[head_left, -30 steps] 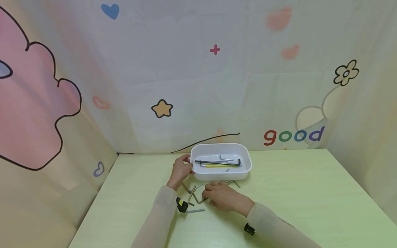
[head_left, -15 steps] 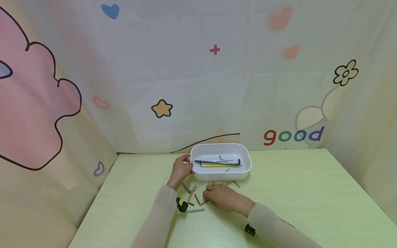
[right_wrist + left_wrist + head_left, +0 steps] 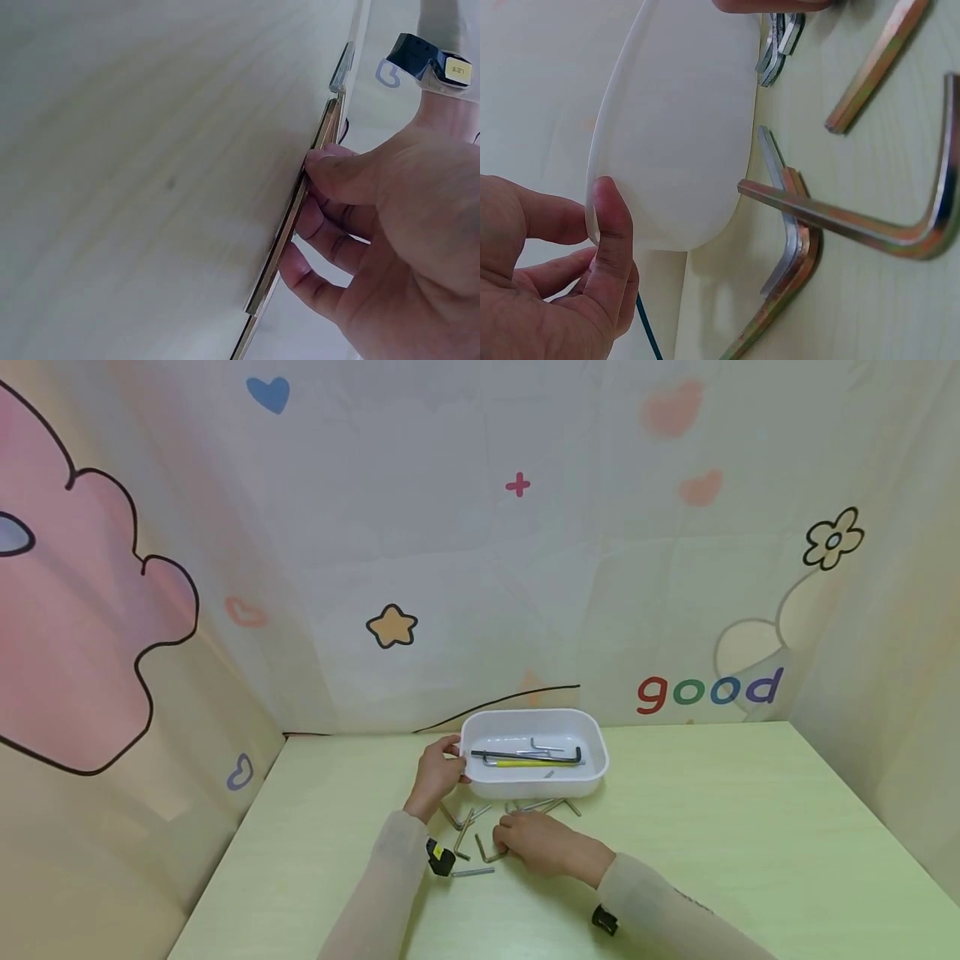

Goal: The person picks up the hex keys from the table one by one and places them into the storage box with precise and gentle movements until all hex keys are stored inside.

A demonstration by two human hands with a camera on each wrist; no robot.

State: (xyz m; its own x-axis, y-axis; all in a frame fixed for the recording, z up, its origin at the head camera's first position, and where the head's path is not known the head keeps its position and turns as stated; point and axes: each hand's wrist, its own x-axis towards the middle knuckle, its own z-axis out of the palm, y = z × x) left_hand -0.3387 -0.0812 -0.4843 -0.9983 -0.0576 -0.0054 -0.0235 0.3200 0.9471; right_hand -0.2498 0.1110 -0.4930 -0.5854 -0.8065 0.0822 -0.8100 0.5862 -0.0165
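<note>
At the left end of a white plastic tray (image 3: pixel 536 789), my left hand (image 3: pixel 437 774) pinches the rim between thumb and fingers, also seen close up in the left wrist view. My right hand (image 3: pixel 543 845) is low over the table in front of the tray. Its thumb and fingertips pinch the long arm of a brass-coloured hex key (image 3: pixel 264 281), whose bent end points left. Left of that hand lies another brass hex key (image 3: pixel 464 833). Inside the tray are a black hex key (image 3: pixel 525 756), a yellow-sleeved one (image 3: pixel 525 764) and smaller silver pieces.
More hex keys (image 3: pixel 555 806) lie along the tray's front, partly behind my right hand. A silver key (image 3: pixel 474 872) lies nearest the front, by the left wrist camera (image 3: pixel 440 857). A printed curtain (image 3: pixel 480 568) hangs behind the pale green table (image 3: pixel 697 827).
My right hand has shifted slightly right, and the brass hex key's bent end has slid right with it, away from the neighbouring key. The left hand keeps its hold on the tray.
</note>
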